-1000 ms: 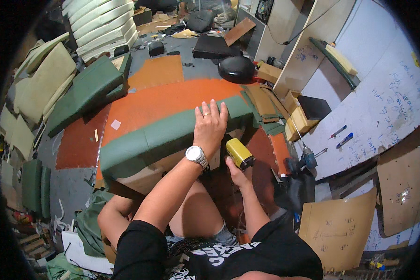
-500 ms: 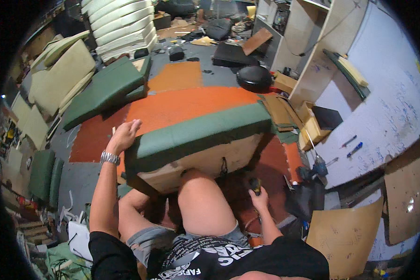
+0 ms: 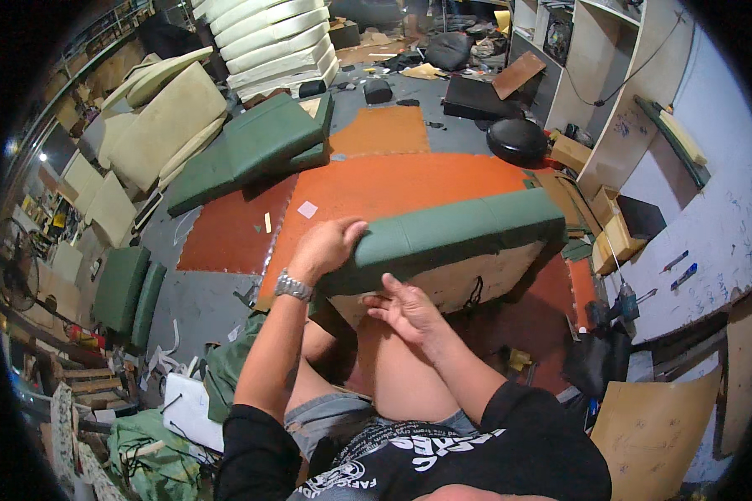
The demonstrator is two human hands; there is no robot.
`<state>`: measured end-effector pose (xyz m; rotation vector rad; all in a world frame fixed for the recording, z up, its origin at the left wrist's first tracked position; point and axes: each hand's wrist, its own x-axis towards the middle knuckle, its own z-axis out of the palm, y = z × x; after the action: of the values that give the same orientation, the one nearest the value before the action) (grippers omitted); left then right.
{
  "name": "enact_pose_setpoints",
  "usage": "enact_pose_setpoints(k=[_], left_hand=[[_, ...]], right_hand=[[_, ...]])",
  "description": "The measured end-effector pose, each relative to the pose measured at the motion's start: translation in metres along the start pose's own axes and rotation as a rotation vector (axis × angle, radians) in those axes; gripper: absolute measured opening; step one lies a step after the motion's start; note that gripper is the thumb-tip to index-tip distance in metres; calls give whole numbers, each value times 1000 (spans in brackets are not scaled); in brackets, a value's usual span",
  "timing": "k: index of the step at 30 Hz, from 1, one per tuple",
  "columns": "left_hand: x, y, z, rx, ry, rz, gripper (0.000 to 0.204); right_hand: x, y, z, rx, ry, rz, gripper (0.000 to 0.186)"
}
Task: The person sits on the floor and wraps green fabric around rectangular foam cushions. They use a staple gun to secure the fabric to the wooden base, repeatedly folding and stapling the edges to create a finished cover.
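A green upholstered cushion (image 3: 455,225) with a beige wooden underside (image 3: 459,280) stands on edge before my knees, with a dark looped cord on the underside. My left hand (image 3: 324,249), wearing a metal watch, has its fingers wrapped over the cushion's left top corner. Beside the lower left part of the underside, my right hand (image 3: 403,311) is open, palm upward with fingers apart; whether it touches the wood I cannot tell. A yellow-and-black tool (image 3: 520,361) lies low on the floor to the right of my legs.
Orange mats (image 3: 401,175) cover the floor. Green cushions (image 3: 259,142) and cream foam pieces (image 3: 167,125) lie left, with stacked white foam (image 3: 271,46) behind. A black round seat (image 3: 516,140), a shelving unit (image 3: 610,92), a blue drill (image 3: 627,305) and cardboard (image 3: 652,426) are rightward.
My right hand has let go of the yellow tool and risen to the cushion's underside. My left hand has moved from the middle of the cushion's top to its left end.
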<state>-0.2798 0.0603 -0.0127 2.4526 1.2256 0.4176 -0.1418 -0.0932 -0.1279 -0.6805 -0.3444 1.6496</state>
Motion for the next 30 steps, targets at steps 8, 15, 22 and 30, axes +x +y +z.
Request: enact_pose_setpoints(k=[8, 15, 22, 30], left_hand=[[-9, 10, 10, 174, -8, 92, 58], [-47, 4, 6, 251, 33, 230, 95], [-47, -4, 14, 158, 137, 126, 107], [-1, -17, 15, 288, 145, 42, 115]], right_hand=[[6, 47, 24, 53, 17, -333, 21], [-5, 59, 21, -38, 35, -320, 19], [25, 42, -12, -530, 186, -191, 35], [-87, 16, -260, -1517, 1058, -228, 42]])
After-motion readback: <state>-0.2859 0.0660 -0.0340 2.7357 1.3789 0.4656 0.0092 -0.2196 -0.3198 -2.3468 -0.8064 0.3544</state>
